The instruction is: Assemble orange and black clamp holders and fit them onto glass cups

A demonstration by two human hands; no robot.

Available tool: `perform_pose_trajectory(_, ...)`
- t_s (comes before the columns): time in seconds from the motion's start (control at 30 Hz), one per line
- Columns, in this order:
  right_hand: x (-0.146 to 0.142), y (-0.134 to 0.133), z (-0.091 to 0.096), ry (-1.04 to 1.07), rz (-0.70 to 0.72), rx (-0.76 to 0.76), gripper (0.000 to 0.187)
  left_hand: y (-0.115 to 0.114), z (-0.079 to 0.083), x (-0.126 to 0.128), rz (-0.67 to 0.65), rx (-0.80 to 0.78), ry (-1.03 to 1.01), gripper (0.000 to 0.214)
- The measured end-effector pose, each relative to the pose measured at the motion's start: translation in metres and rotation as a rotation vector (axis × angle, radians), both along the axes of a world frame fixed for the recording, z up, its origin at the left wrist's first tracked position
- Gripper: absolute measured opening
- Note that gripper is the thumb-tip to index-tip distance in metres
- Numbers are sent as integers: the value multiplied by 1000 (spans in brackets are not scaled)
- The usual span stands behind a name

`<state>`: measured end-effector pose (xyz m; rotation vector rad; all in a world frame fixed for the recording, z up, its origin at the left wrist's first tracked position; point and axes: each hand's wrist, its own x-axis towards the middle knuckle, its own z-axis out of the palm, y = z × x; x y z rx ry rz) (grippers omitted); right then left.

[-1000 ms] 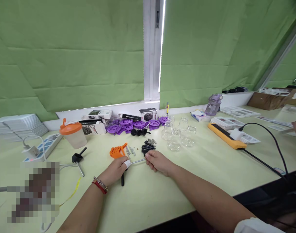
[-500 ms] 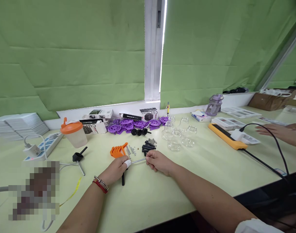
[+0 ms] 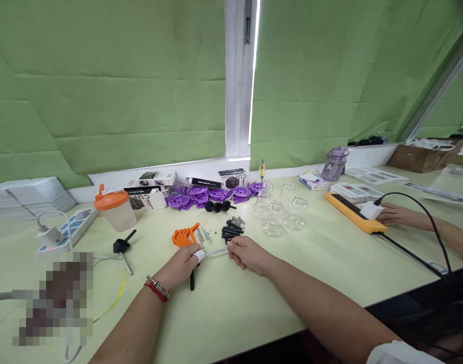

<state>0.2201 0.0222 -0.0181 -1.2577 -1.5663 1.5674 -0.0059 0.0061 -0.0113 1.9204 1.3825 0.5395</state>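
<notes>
A thin metal rod (image 3: 215, 252) spans the gap between my two hands. My left hand (image 3: 186, 259), with white tape on a finger, is closed round its left end, and a black stick (image 3: 192, 280) juts out below that hand. How the stick and rod join is hidden by my fingers. My right hand (image 3: 247, 253) pinches the rod's other end. Just beyond the left hand lie several orange curved pieces (image 3: 184, 236) and some screws (image 3: 204, 235). Black tube-like pieces (image 3: 231, 231) and small springs (image 3: 239, 221) are just past my right hand.
Purple wheel-shaped parts (image 3: 197, 194) and cup holder boxes (image 3: 231, 179) line the back. Glass jars (image 3: 272, 227) stand right of centre. To the left are a black part with a rod (image 3: 121, 246) and an orange-lidded cup (image 3: 120, 215); an orange power strip (image 3: 355, 213) lies right, near another person's hand (image 3: 396, 215).
The other person's hand at the right has moved left and down, near the white plug. My hands and the rod have hardly moved.
</notes>
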Motion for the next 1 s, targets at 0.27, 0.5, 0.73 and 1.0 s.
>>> perform_pose_trajectory(0.27, 2, 2, -8, 29, 29, 31, 9, -2, 3, 1, 3, -9, 8, 27)
perform_pose_trajectory(0.5, 1, 4, -10, 36, 17, 17, 6, -2, 3, 2, 7, -16, 14, 23)
perform_pose_trajectory(0.73, -1, 5, -13, 19, -2, 21, 3, -2, 2, 1, 4, -15, 12, 23)
perform_pose_trajectory(1.0, -1, 4, -10, -1, -5, 12, 5, -4, 5, 1, 10, -18, 13, 23)
